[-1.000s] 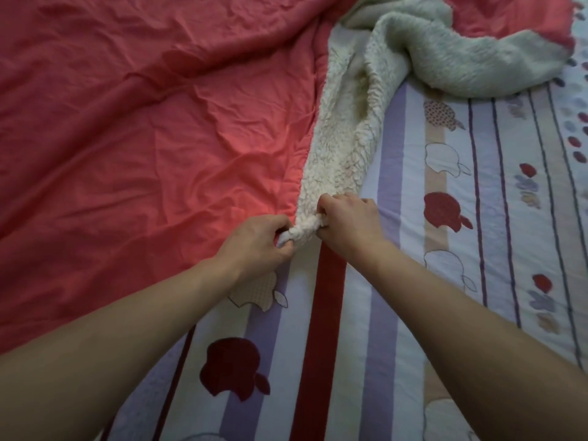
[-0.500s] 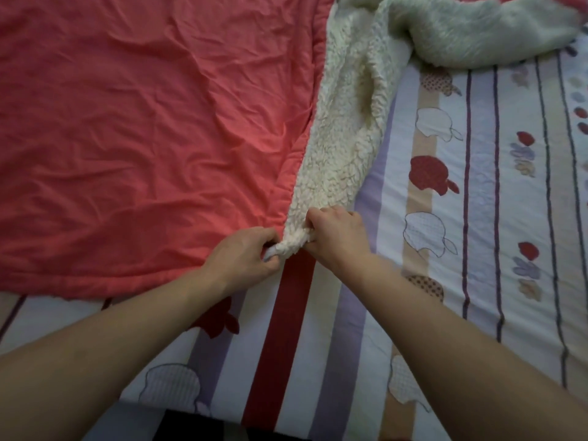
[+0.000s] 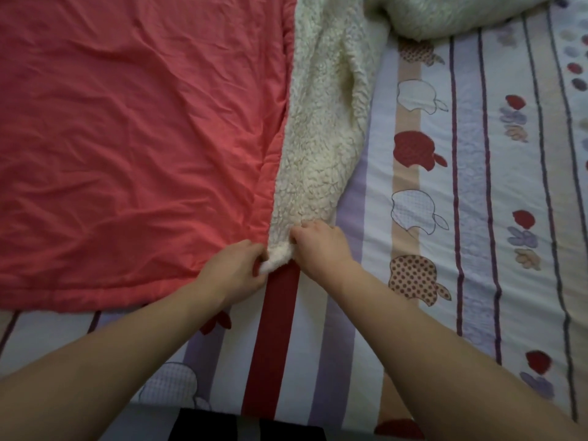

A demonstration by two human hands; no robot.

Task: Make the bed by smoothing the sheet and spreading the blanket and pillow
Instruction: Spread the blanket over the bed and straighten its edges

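Observation:
A coral-red blanket point(image 3: 127, 148) with a cream fleece underside point(image 3: 318, 148) covers the left half of the bed. Its right edge is folded back, fleece up, in a strip running to the top of the view. My left hand point(image 3: 235, 268) and my right hand point(image 3: 321, 246) both grip the near corner of that fleece strip, close together. The striped sheet point(image 3: 471, 218) with apple prints lies bare on the right and along the near side. No pillow is in view.
A bunched mass of grey-green fleece blanket point(image 3: 445, 14) lies at the top right. The near edge of the bed point(image 3: 159, 409) runs along the bottom, with dark striped fabric point(image 3: 248, 429) below it.
Both hands have pulled the blanket corner toward the near edge of the bed. More bare sheet shows below the red blanket's hem, and the bed's edge has come into view.

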